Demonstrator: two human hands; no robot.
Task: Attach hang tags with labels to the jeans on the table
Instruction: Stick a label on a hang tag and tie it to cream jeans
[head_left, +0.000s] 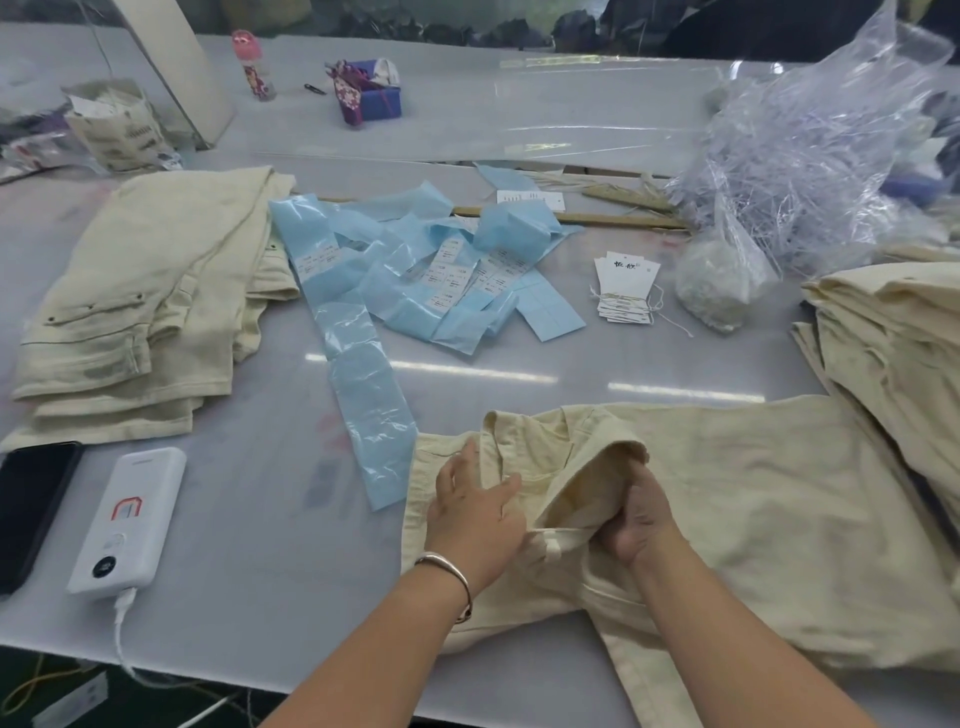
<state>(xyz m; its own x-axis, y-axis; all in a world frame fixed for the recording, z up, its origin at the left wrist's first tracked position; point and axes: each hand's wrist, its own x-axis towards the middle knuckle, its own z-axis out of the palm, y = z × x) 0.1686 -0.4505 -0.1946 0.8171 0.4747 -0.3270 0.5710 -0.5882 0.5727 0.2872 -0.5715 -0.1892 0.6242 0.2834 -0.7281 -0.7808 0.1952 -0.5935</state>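
Your table (519, 119) carries three lots of cream jeans: a folded stack (140, 312) at nine o'clock, a pile (893, 332) at three o'clock, and the pair in work (753, 519) spread at five o'clock — soft, limp cotton that will likely slump and drag rather than slide, so take it by the firm waistband. A clear bag of plastic fasteners (810, 145) sits at one o'clock, blue label strips (415, 270) lie tangled at twelve, and the white hang tags (626, 288) wait just right of them, light and easily scattered — best picked up by their strings. Your left hand (475, 506) lies flat with fingers spread on the waistband; your right hand (641, 512) is curled, bunching the cloth. A belt loop (555, 543) shows between them, a likely anchor.
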